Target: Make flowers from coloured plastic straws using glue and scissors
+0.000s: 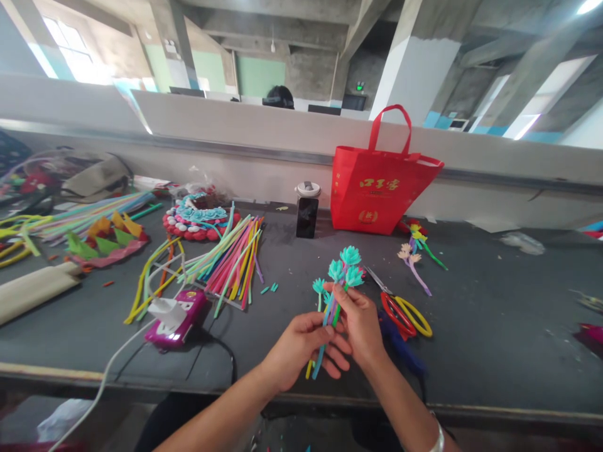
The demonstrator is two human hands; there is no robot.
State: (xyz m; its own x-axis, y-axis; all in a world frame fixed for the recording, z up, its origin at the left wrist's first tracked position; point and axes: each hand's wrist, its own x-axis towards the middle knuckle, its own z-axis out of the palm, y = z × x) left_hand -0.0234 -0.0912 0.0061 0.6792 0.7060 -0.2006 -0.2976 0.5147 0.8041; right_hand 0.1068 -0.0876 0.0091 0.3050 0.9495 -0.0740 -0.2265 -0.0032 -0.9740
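Between my two hands, over the front of the dark table, is a small bunch of pipe-cleaner flowers (pixel 351 256) with turquoise heads and blue, purple and green stems. My left hand (pixel 301 345) is closed round the lower stems. Higher up, just under the flower heads, the fingers of my right hand (pixel 360 320) pinch the stems. Close behind the bunch, another turquoise flower (pixel 319 285) shows, partly covered by my hands. Scissors (pixel 400 307) with red and yellow handles lie just right of my right hand.
Loose pipe cleaners (pixel 235 260) are heaped left of centre, near a purple power strip (pixel 176 320) with a white charger. A phone (pixel 307 218) leans against a cup, beside a red bag (pixel 381 188). Pink and yellow flowers (pixel 414 257) lie at right.
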